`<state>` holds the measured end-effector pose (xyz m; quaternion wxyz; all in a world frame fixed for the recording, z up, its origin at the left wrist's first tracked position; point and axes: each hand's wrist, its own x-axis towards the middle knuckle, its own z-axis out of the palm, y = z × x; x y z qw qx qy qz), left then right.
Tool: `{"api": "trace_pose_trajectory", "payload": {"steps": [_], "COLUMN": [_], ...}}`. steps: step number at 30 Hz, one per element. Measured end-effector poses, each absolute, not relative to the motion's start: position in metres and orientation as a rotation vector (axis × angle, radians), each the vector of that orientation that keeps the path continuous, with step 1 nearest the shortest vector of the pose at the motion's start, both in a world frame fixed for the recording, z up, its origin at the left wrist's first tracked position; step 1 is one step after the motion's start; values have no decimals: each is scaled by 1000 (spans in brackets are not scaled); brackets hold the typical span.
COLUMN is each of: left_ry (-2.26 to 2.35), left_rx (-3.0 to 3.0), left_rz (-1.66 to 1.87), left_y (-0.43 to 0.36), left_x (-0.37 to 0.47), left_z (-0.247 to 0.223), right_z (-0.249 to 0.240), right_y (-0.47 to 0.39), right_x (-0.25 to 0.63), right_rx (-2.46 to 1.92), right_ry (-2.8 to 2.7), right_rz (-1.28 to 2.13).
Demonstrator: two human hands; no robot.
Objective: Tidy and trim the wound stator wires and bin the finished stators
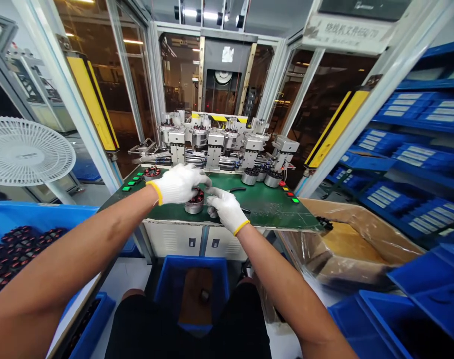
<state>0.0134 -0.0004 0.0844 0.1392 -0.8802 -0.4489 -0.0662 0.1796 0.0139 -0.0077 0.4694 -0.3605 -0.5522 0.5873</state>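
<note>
your left hand [180,183], in a white knit glove with a yellow cuff, lies cupped over the top of a wound stator core [195,202] that stands on the green bench [271,207], near its front edge and a little left of centre. the fingers curl down over the far side of the core, so the hand is grasping it from above. your right hand [227,209], gloved the same way, sits just right of the core with its fingertips touching the core's side; the fingers are bent in a pinch, though what they pinch is too small to tell.

on the far left of the bench stands another stator core [152,173], beside a cluster of green buttons [131,182]. at the far right three more cores [262,175] stand close together, with red and green buttons [288,194] just to their right. a small dark tool [237,189] lies on the bench beyond your right hand. behind the bench runs a row of grey winding heads [215,142], flanked by yellow light curtains [94,102].

to your left a blue bin [32,215] holds many dark red-wound cores, and a white fan [25,151] stands farther off. to your right sits a cardboard box [356,239] lined with clear plastic, and blue shelves [417,149] hold labelled bins. below the bench, between your knees, is a blue crate [191,284].
</note>
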Motion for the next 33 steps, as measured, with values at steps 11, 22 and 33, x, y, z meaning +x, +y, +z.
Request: {"api": "trace_pose_trajectory", "payload": {"steps": [11, 22, 33], "left_ry": [-1674, -2118, -2150], "left_rx": [-2656, -2211, -2278], "left_rz": [56, -53, -146], "left_y": [24, 11, 9], "left_x": [8, 24, 9], "left_z": [80, 70, 67], "right_z": [0, 18, -10], "right_y": [40, 12, 11], "right_x": [257, 187, 220], "right_rx": [-1044, -1334, -1592], "right_ry": [-1273, -1971, -2553], "right_rz": [1063, 414, -608]}}
